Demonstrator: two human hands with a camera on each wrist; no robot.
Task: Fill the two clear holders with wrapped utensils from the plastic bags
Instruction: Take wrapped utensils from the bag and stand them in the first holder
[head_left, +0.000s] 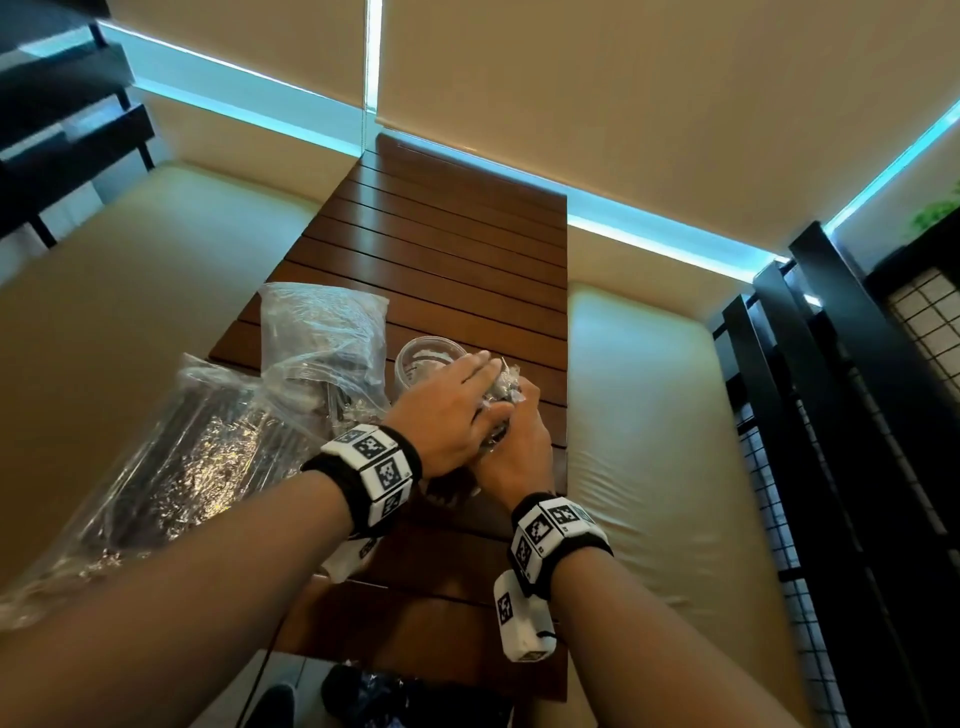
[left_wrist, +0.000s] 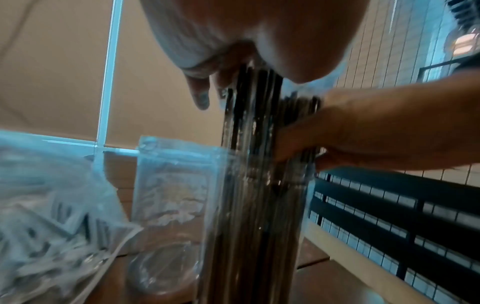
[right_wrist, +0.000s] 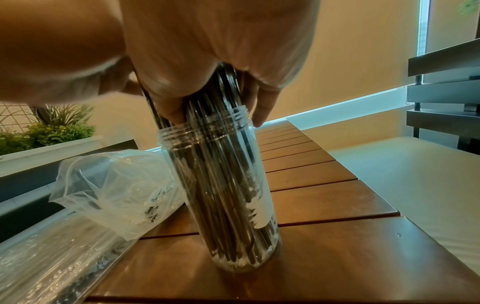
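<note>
A tall clear holder (right_wrist: 233, 216) stands on the slatted wooden table (head_left: 441, 260), packed with dark wrapped utensils (right_wrist: 221, 174) whose crinkled tops (head_left: 506, 387) stick out above its threaded rim. My right hand (right_wrist: 215, 98) grips the bundle just above the rim. My left hand (head_left: 467, 384) lies flat over the tops with its fingers straight. The second clear holder (head_left: 428, 358) stands just behind, with no utensils in it. Two plastic bags hold more wrapped utensils: one upright (head_left: 322, 338), and a long one lying at the left (head_left: 171, 467).
Cream cushioned benches (head_left: 649, 415) run along both sides of the table. A black wire-grid rack (head_left: 831, 415) stands at the right, and a planter with greenery (right_wrist: 52, 131) behind it. Bare table stretches beyond the holders.
</note>
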